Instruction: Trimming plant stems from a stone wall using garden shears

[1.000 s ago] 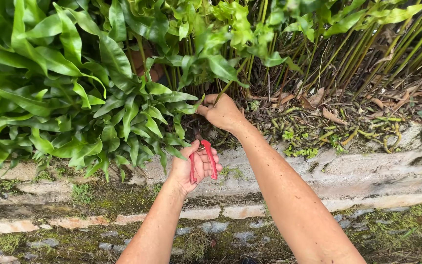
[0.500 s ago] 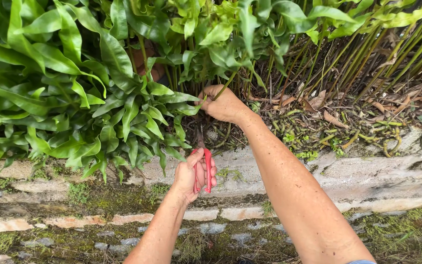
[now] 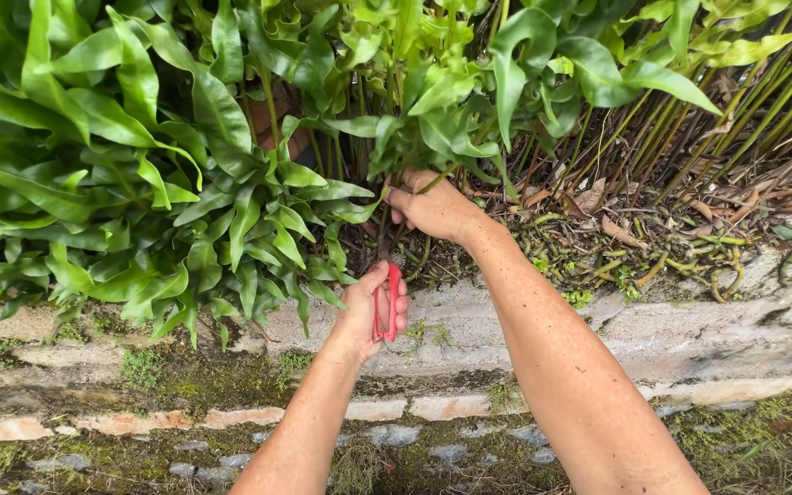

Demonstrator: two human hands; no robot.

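Two hands work at one fern clump: the right hand (image 3: 437, 209) grips a single green stem (image 3: 434, 181), while the left hand (image 3: 373, 312) squeezes one pair of red-handled shears (image 3: 387, 302) (blades hidden) just below, above the stone ledge (image 3: 689, 321).

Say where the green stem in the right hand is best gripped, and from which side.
Grip the green stem low, near its base, as the right hand does, coming from the wall side: there it is bare, while leaves crowd it higher up. That probably keeps fingers above the red-handled shears in the left hand.
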